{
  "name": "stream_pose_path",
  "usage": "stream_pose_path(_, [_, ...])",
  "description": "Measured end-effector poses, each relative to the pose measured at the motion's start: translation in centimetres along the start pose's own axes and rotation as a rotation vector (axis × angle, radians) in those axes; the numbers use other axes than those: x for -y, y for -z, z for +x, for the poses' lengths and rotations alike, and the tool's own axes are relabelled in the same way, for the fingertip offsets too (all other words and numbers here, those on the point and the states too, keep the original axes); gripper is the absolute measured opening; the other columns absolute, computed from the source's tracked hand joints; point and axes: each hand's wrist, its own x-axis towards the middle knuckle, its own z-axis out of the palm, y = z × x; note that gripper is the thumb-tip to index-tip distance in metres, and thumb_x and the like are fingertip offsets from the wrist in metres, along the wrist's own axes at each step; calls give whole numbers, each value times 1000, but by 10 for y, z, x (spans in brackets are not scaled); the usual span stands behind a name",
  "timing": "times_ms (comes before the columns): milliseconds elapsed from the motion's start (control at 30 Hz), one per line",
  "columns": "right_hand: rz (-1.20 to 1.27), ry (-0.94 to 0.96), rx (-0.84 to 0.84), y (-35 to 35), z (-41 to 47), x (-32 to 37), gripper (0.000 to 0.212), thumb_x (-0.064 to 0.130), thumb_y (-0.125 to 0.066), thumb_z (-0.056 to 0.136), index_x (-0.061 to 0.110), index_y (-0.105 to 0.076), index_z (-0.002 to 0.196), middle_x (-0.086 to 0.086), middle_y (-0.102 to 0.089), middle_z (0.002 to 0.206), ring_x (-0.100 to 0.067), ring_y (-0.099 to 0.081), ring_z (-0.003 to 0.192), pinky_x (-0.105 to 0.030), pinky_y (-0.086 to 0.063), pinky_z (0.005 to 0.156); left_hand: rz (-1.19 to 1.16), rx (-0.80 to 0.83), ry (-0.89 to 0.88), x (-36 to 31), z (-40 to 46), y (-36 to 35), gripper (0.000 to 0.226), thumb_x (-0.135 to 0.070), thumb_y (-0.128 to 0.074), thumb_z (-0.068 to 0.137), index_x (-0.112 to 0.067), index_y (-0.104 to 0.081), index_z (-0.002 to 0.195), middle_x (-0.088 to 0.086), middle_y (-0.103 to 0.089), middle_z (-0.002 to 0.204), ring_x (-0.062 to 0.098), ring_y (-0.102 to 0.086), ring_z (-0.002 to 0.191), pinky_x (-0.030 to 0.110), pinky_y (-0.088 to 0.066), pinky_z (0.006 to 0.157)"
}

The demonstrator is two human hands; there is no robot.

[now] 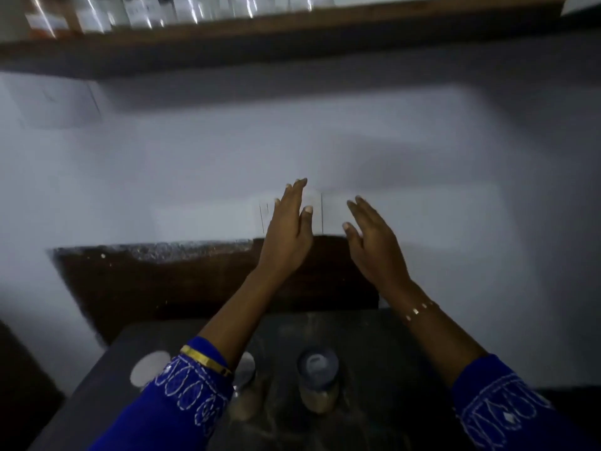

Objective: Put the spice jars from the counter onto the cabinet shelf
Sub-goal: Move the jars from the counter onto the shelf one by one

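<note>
Both hands raised above the counter (374, 369), empty.
Left hand (287, 227) and right hand (374, 242) showed straight, spread fingers; spice jars (318, 379) stood below.

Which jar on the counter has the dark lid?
The jar with the dark bluish lid, standing between the two forearms. The other two lids to its left are pale, both partly hidden by the left sleeve.

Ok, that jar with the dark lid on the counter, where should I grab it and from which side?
Grip the jar with the dark lid around its lid, coming straight down from above. It stands upright with the round lid facing up and open counter around it.
</note>
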Motion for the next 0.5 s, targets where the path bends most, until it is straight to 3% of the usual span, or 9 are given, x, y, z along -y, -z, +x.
stream_pose_path(200, [163,-262,47,-24,-87,-36,43,19,-47,97,6,-44,138,-10,-41,148,-22,-32,141,-28,-25,113,-94,122,189,22,-92,-47,50,-23,-35,97,-5,-31,143,14,-35,150,26,-25,143,47,-20,118])
stream_pose_path(300, [196,-361,139,-37,-123,-49,45,23,-46,97,12,-41,140,-6,-38,150,-18,-29,142,-28,-25,113,-135,156,321,31,-132,-65,45,-13,-37,99,-7,-30,143,12,-32,151,23,-23,144,33,-17,119])
stream_pose_path(367, [184,-412,229,-47,-146,-53,45,26,-46,97,16,-40,141,-3,-36,151,-17,-28,142,-31,-27,113,-164,171,414,36,-156,-73,45,-11,-38,99,-6,-31,142,10,-33,151,21,-27,142,21,-20,110])
stream_pose_path(500, [144,-446,454,-68,-179,-51,50,21,-51,94,23,-37,142,-1,-26,155,-17,-25,143,-30,-29,112,-203,207,590,52,-192,-85,44,-11,-38,99,-6,-32,142,12,-37,149,19,-34,137,13,-23,100])
